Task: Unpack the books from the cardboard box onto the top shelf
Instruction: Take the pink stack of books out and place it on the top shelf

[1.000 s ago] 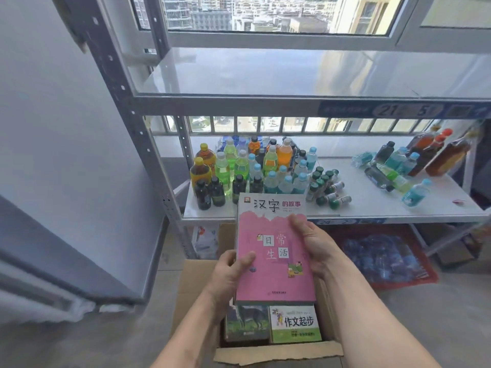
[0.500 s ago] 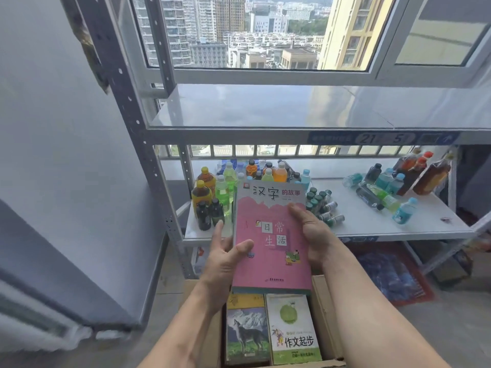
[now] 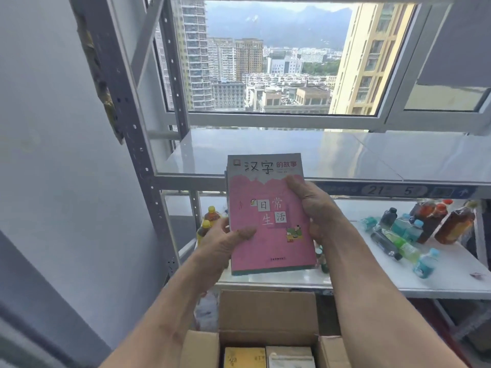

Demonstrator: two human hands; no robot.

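— What are the fingers doing?

— Both hands are clasped on a stack of books (image 3: pixel 268 213). The left hand (image 3: pixel 223 244) has its thumb curled over the pink cover near the lower left edge, the other fingers hidden behind. The right hand (image 3: pixel 316 208) wraps the right edge, thumb lying up the cover toward the title.

— Can you read the cover?

— Yes. Large characters at the top: 汉字, then smaller red 的故事. In the middle of the pink part, 日常生活, with 日 and 活 on white squares. A small line near the bottom is too fine to read.

— Where is the stack?

— Held upright in the air, above the box (image 3: pixel 268 317), its top edge level with the front rail of the top shelf (image 3: pixel 265 144). It is not on the shelf yet.

— Anything else with writing?

— A blue strip (image 3: pixel 398 191) on the shelf rail shows "21" and "5".

— And the box?

— Open, on the floor between the forearms. Two more books lie inside, a yellow one (image 3: pixel 244 357) and a pale one (image 3: pixel 289 355) beside it.

— Below the top shelf?

— Bottles (image 3: pixel 414 229) on the lower shelf (image 3: pixel 451 274), some lying down, some upright. Behind it all, a window (image 3: pixel 265 57) on tall buildings.
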